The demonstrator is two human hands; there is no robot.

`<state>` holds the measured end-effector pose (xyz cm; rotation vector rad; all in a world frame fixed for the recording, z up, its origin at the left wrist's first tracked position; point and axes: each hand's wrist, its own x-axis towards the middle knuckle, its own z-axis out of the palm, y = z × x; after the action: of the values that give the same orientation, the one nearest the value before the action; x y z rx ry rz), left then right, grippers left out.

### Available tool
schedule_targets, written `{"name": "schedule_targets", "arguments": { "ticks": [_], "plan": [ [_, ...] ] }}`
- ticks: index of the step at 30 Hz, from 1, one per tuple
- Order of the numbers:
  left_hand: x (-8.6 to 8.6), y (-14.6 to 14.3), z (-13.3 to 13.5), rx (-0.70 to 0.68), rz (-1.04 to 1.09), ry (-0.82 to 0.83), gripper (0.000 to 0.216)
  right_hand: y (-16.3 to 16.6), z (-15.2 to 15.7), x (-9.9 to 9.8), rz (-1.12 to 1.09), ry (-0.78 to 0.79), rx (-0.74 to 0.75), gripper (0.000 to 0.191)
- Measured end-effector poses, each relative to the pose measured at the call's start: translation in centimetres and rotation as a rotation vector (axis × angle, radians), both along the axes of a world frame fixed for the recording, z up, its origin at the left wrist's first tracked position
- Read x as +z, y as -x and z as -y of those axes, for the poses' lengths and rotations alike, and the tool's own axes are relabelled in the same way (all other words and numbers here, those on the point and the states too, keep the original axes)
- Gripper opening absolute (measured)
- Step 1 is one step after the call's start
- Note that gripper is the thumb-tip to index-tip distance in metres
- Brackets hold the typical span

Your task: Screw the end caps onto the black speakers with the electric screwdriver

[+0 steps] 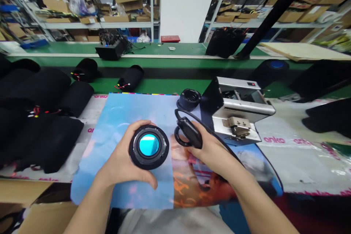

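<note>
My left hand (122,162) is wrapped around a round black lens housing (149,147). Its blue reflective glass faces up toward me, and my thumb lies along the near side. To the right, my right hand (210,149) grips a black corded device (192,131) with a thick cable looping from its top. A black ring (181,137) shows at the left of this device; whether the two are joined I cannot tell. Both hands are over a printed poster sheet (120,117). Just beyond my right hand stands another round black part (189,98).
A silver and black machine (244,106) stands right of the poster, close to my right forearm. Several black fabric-covered cylinders (41,87) crowd the left side, some with coloured wires. A black pole (274,14) slants up at the right. Loaded shelves (95,25) line the back.
</note>
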<state>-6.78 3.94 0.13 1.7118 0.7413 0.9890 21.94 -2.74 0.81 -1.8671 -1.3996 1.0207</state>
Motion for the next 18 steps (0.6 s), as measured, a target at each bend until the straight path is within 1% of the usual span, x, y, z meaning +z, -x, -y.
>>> {"name": "schedule_targets", "arguments": {
  "ticks": [3,5,8,12,15,18],
  "plan": [
    [0.2,-0.2,0.4,0.002,0.001,0.019,0.109,0.4,-0.6,-0.5,-0.016,-0.029,0.033,0.058],
    [0.3,-0.3,0.6,0.007,0.020,0.007,0.102,0.4,-0.7,-1.1,-0.022,-0.040,0.035,0.056],
    [0.2,-0.5,0.7,0.007,0.039,-0.023,0.101,0.2,-0.8,-2.3,-0.006,-0.061,0.026,0.057],
    [0.0,-0.6,0.5,0.002,0.064,-0.046,0.099,0.3,-1.1,-3.9,0.093,-0.091,0.001,0.052],
    [-0.1,-0.6,0.3,-0.004,0.066,-0.059,0.099,0.3,-1.1,-4.0,0.134,-0.100,-0.019,0.052],
    [-0.2,-0.5,0.3,0.003,0.069,-0.067,0.099,0.2,-0.7,-3.0,0.145,-0.104,-0.034,0.052]
  ]
}}
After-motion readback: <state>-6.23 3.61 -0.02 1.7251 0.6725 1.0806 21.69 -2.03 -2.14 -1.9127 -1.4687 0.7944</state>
